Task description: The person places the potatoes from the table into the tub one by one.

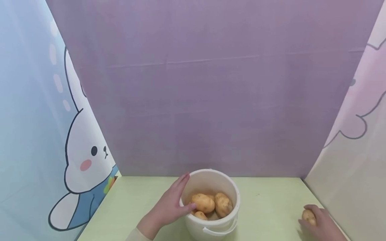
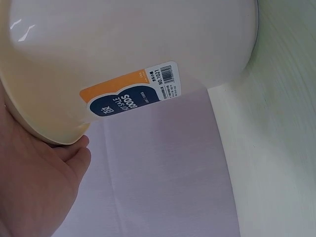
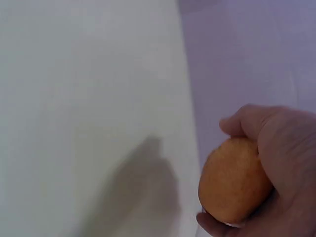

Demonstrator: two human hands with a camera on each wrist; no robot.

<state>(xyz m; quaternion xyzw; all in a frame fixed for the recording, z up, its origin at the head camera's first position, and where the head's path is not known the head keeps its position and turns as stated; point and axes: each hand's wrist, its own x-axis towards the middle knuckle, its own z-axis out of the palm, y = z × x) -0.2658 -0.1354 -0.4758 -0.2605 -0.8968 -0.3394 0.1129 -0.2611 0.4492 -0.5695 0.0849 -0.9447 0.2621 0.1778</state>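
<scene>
A white bucket (image 1: 193, 227) with a thin handle stands upright on the table, and several potatoes (image 1: 203, 203) lie inside it. My left hand (image 1: 170, 204) holds the bucket's rim on its left side, thumb over the inside. In the left wrist view that hand (image 2: 39, 173) is at the rim, beside a label (image 2: 133, 91) on the bucket wall. Far to the right, my right hand (image 1: 324, 224) grips a single potato (image 1: 309, 217) between thumb and fingers. The right wrist view shows this potato (image 3: 234, 181) apart from the table, a shadow beneath.
The pale green table (image 1: 265, 201) runs back to a purple cloth wall (image 1: 211, 100). A printed curtain with a rabbit (image 1: 87, 157) hangs at the left. Another printed curtain (image 1: 359, 167) borders the right side, close to my right hand.
</scene>
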